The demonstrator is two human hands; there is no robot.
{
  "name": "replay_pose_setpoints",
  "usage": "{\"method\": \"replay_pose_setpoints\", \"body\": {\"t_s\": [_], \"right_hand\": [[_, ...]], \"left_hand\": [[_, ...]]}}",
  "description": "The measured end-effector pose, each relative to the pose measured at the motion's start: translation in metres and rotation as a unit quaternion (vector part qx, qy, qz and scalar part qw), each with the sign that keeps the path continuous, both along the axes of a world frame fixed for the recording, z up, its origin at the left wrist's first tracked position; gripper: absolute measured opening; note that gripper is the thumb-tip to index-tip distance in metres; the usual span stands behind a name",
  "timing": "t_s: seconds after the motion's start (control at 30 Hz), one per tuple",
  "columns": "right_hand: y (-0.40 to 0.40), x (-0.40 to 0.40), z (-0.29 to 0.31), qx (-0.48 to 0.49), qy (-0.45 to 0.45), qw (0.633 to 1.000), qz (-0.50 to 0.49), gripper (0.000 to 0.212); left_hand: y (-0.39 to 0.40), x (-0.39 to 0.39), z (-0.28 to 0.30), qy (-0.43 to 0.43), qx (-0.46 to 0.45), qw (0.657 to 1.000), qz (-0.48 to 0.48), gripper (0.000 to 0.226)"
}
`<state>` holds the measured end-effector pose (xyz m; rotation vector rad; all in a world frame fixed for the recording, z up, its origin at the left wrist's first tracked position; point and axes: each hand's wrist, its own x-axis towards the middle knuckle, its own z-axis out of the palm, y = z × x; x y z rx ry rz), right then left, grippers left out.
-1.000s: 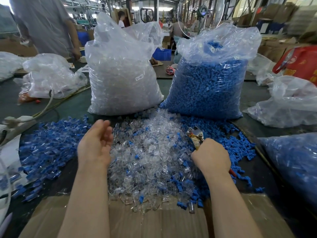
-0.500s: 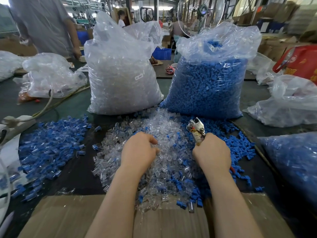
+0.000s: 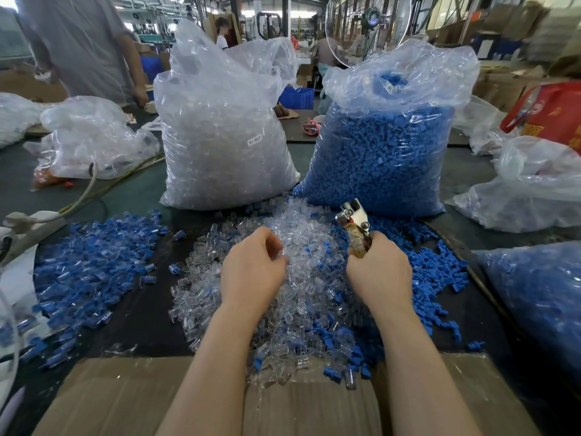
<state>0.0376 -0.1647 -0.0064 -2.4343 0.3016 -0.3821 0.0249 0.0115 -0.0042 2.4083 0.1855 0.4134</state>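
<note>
A heap of small clear plastic caps (image 3: 305,287) lies in front of me on the dark table (image 3: 151,313). Over its near left side my left hand (image 3: 251,269) curls its fingers and pinches a clear cap at the fingertips. My right hand (image 3: 380,272) grips the handles of metal pliers (image 3: 353,217), whose jaws point up and away. Loose blue plastic pieces (image 3: 437,272) spread to the right of the heap. On the left lies a pile of joined blue-and-clear pieces (image 3: 88,265).
Behind the heap stand two tall plastic bags, one of clear caps (image 3: 220,136) and one of blue pieces (image 3: 383,152). Another bag of blue pieces (image 3: 540,297) lies at right. Cardboard (image 3: 125,398) covers the near edge. A person (image 3: 81,42) stands at back left.
My left hand swung from the left pile into the clear heap and now curls round a cap. My right hand lifted the pliers slightly.
</note>
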Motion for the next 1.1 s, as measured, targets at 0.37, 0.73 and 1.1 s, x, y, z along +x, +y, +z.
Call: {"method": "replay_pose_setpoints", "body": {"t_s": [0.37, 0.73, 1.1], "right_hand": [[0.005, 0.000, 0.008, 0.130, -0.058, 0.989, 0.029, 0.016], [0.016, -0.004, 0.012, 0.181, -0.101, 0.974, 0.093, 0.013], [0.021, -0.006, 0.012, 0.204, -0.127, 0.963, 0.126, 0.013]], "left_hand": [[-0.005, -0.002, 0.013, -0.029, -0.267, 0.962, -0.057, 0.022], [-0.010, 0.001, 0.015, -0.006, -0.447, 0.891, -0.084, 0.025], [-0.015, 0.001, 0.016, -0.041, -0.481, 0.871, -0.091, 0.025]]}}
